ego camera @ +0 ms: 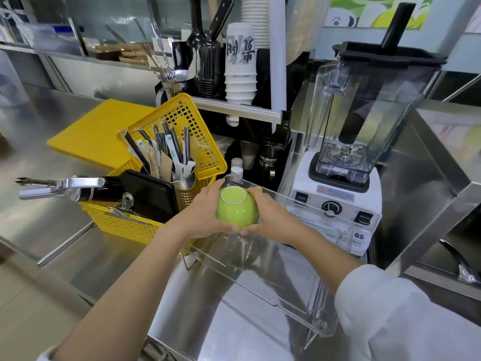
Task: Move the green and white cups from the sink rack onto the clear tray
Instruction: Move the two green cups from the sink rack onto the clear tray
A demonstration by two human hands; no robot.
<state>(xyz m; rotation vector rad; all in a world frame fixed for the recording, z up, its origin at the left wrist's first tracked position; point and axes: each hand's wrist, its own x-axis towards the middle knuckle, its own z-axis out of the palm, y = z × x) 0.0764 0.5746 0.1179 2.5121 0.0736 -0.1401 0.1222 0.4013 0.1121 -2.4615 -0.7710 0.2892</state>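
Observation:
A green cup [236,208] is held upside down, its white-ringed base facing up, over the far end of the clear tray [299,290]. My left hand [201,217] grips the cup's left side and my right hand [270,217] grips its right side. The clear tray spans the steel sink, and a wire rack edge [192,259] shows under its left side. No white cup is in view.
A yellow basket [125,222] with utensils, a black tray and a cutlery holder stands left of the hands. A white blender [346,162] stands right behind the tray. A yellow cutting board [99,131] lies at the back left. Stacked paper cups [240,66] sit on a shelf.

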